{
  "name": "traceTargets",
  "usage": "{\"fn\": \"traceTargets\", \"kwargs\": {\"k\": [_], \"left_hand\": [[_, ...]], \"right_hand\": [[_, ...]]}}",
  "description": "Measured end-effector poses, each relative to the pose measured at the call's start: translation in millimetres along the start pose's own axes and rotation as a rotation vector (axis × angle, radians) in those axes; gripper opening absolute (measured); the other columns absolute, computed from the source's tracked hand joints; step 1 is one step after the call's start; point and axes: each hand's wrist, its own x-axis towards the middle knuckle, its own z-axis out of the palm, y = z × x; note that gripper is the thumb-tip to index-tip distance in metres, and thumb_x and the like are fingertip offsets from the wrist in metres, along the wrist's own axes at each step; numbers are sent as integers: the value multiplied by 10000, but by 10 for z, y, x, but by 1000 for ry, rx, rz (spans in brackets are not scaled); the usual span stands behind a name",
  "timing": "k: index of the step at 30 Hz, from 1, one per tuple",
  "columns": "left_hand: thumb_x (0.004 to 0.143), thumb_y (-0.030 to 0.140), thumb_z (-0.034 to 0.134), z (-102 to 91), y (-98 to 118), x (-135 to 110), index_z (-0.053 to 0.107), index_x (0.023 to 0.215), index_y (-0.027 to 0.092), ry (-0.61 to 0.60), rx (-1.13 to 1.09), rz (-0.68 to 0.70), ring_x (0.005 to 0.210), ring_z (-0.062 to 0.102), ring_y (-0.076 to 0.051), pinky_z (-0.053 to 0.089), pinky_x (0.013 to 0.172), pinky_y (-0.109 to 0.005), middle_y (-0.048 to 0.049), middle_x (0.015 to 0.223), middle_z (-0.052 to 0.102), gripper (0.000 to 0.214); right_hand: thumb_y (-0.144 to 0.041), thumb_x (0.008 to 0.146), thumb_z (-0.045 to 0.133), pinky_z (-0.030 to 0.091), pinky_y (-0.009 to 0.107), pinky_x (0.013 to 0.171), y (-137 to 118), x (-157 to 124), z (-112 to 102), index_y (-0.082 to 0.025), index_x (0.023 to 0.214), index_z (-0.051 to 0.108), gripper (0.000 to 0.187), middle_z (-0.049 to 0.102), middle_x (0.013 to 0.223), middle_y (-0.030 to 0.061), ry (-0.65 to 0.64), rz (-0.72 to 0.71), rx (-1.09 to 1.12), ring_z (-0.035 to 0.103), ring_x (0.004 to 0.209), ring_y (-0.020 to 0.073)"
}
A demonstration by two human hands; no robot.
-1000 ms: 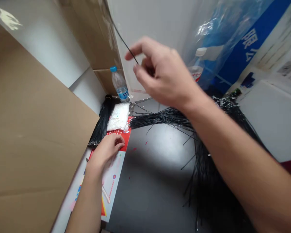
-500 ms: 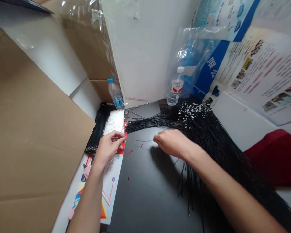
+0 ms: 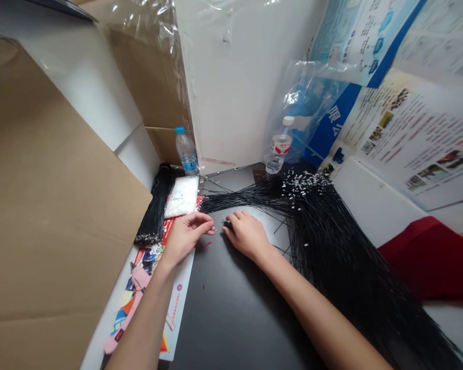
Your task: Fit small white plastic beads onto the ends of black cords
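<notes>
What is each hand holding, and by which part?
Cannot be told: the left hand and right hand rest near black wires, and anything between their fingertips is too small to see.

Left hand [image 3: 187, 237], right hand [image 3: 247, 235], black wires [image 3: 332, 246]

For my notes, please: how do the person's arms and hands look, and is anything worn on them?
The left hand and right hand are bare: no gloves, rings or tape show. The left forearm and right forearm are slim and uncovered, with no sleeves, watch or bracelet in view.
</notes>
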Motion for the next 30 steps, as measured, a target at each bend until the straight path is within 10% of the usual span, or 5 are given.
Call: {"fn": "traceTargets", "kwargs": {"k": [10,21,30], "left_hand": [[681,363,809,35,-77,17,663,849,148,-63,-7,-37,663,676,-155,550,705,-310,-29,758,707,310],[693,407,802,373,-122,-74,707,890,146,-104,-83,-13,668,666,-154,555,714,-309,-49,843,729,340],[704,386,789,507,-212,-112,697,834,152,-111,-88,-33,655,633,-136,531,711,-284,-20,767,693,283]], "right_hand": [[-218,996,442,462,276,756,51,50,105,-170,975,631,196,689,1014,90,98,68,160,631,921,188],[-483,894,574,404,226,559,19,-347,200,-175,863,585,310,607,754,5,180,208,1296,496,600,103],[-538,801,665,285,202,472,36,-427,209,-175,782,551,381,565,652,-32,108,314,1586,352,481,52]]}}
